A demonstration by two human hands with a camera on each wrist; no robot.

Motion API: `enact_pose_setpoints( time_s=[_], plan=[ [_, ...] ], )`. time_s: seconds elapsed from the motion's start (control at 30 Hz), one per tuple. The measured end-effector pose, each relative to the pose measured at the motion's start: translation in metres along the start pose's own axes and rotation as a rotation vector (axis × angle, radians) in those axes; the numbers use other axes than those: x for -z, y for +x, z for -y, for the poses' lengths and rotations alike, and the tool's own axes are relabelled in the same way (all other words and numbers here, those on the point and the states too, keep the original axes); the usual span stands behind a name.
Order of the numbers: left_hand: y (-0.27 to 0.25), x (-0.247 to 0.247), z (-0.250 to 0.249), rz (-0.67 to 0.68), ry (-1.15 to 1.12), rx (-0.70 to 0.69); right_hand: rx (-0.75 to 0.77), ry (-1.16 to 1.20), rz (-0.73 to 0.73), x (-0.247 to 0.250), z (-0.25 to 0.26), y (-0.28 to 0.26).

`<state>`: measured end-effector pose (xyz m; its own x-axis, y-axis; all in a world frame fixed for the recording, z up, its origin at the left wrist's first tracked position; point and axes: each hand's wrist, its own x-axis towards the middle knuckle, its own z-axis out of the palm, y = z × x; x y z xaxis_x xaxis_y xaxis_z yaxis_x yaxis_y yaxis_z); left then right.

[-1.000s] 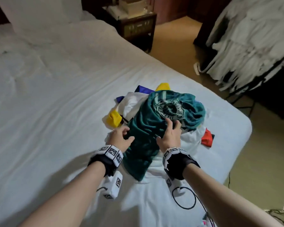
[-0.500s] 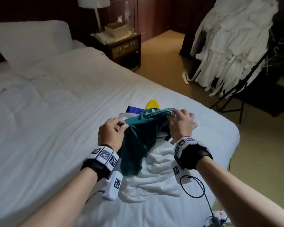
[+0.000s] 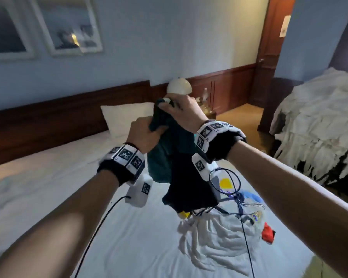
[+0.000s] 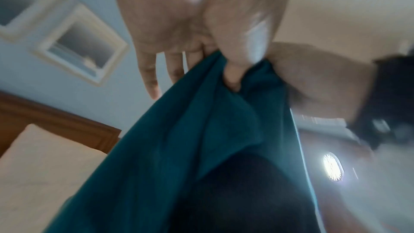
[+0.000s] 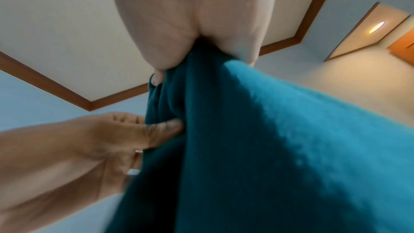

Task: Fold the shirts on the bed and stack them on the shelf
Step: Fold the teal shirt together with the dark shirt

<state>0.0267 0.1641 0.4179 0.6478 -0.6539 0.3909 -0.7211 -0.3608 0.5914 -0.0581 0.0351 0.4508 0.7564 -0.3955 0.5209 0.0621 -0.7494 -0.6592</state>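
Shirts are the subject: one teal cotton shirt [image 3: 169, 153] hangs bunched in the air above a white-sheeted bed [image 3: 48, 187], gripped near its top edge by both hands. Nearest the viewer, two bare forearms reach forward, each wrist wearing a black band with black-and-white marker tags and a small white camera unit. The left hand [image 3: 144, 135] has its fingers curled round a gathered fold of the teal fabric; the left wrist view shows its thumb pressed into the cloth. The right hand [image 3: 182, 113] sits slightly higher and pinches another part of the same edge between thumb and fingers, with the two hands close together. The shirt's lower part falls dark and crumpled below them, clear of the bed.

Just under the hanging shirt, near the bed's right edge, lies a loose heap of unfolded shirts [image 3: 219, 231]: a crumpled white one on top, with yellow, blue and red fabric showing at its edges. Farther on, a white pillow [image 3: 125, 117] leans against a dark wooden headboard [image 3: 48, 121], and a round white lamp [image 3: 179, 87] stands beside the bed. Two framed pictures [image 3: 68, 27] hang on the pale blue wall. At far right, a rack draped with white cloths [image 3: 319, 127] stands near a wooden door.

Judged from this, the task is at its very beginning: the first shirt is only lifted, not yet spread or folded, the heap is untouched, and no shelf or folded stack is visible
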Motion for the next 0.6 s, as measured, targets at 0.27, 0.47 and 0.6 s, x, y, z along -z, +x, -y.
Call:
enact_pose_setpoints(
  time_s=[0.27,0.47,0.6],
  plan=[
    [-0.03,0.189,0.016,-0.416,0.021,0.188,-0.159,-0.143,0.362,-0.062,0.084,-0.011],
    [-0.074,0.275,0.041,-0.645,-0.05,0.348,-0.058,-0.017,0.566,-0.11,0.136,-0.004],
    [-0.102,0.321,0.054,-0.623,0.152,0.439,-0.024,0.335,0.4,-0.126,0.184,0.02]
  ],
)
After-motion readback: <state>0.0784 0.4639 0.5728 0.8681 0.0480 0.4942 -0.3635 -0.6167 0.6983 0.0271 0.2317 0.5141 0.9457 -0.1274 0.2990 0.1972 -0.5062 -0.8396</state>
